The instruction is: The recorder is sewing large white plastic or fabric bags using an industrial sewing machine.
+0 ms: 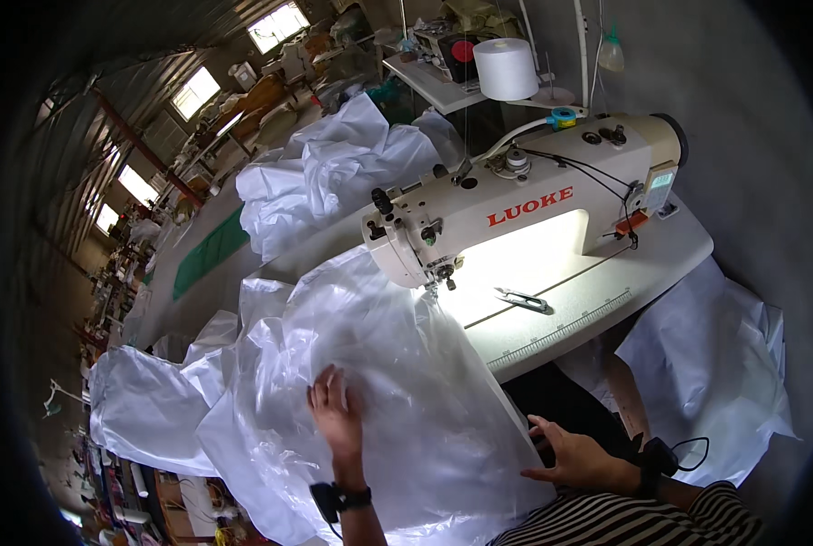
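A large white, shiny plastic-like sheet drapes over the front of a sewing machine, one edge running under the needle area. My left hand rests on the sheet with its fingers extended. Beside the sheet's right edge is my right hand, thumb and fingers apart, the thumb next to the material. It does not visibly grip it. On the lit machine bed lies a small pair of thread snips, away from both hands.
More white sheeting is heaped behind the machine, and another piece hangs at the right. A white thread cone stands above the machine. A green strip lies on the table at left. Dark wrist devices are on my arms.
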Action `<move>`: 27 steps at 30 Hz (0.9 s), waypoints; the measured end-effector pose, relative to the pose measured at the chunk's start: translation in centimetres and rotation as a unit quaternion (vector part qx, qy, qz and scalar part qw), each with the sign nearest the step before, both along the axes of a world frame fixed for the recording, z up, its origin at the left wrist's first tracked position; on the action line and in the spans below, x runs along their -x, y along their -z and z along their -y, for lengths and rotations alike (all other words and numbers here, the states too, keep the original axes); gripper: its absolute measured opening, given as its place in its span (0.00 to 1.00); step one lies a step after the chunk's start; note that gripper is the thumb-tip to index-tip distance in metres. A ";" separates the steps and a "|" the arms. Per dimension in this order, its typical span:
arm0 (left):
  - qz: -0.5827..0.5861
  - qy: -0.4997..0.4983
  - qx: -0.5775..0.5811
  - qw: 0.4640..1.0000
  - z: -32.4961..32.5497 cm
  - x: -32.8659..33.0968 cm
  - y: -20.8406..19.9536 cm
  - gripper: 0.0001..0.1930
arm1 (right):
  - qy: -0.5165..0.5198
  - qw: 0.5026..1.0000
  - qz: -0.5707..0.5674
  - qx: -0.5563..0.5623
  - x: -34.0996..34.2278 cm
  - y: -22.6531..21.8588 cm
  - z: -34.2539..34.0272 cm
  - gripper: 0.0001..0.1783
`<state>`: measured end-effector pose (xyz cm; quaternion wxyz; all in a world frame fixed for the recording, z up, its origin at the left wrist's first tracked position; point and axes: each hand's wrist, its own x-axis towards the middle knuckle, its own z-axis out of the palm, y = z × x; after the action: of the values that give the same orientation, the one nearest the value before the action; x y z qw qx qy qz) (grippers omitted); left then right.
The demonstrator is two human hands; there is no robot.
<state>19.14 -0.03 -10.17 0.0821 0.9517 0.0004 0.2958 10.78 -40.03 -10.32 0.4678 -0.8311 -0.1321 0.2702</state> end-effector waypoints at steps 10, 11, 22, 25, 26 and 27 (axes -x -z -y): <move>-0.332 0.154 0.090 0.926 20.6 14.3 1.9 0.14 | -0.100 0.993 -0.063 0.007 -0.5 2.0 0.9 0.27; -0.327 0.155 0.088 0.928 21.4 14.3 2.1 0.14 | -0.057 0.998 -0.002 -0.039 -0.3 1.7 0.8 0.29; -0.198 0.276 0.217 0.915 19.7 11.5 -1.3 0.06 | -0.064 0.950 0.274 0.136 0.8 2.9 -1.3 0.35; -0.156 0.060 0.078 0.983 13.3 6.5 -0.6 0.23 | -0.113 0.938 0.286 0.160 1.2 3.3 -2.3 0.33; -0.154 0.013 0.054 0.986 11.6 4.7 0.0 0.28 | -0.140 0.925 0.309 0.170 1.0 3.2 -2.7 0.32; -0.202 -0.011 0.069 0.977 9.5 2.8 0.5 0.31 | -0.141 0.922 0.322 0.164 0.8 3.2 -3.5 0.31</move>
<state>16.30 -9.51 -10.70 0.1429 0.9838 0.0474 0.0977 9.99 -36.58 -13.54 0.2147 -0.9110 -0.3454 0.0687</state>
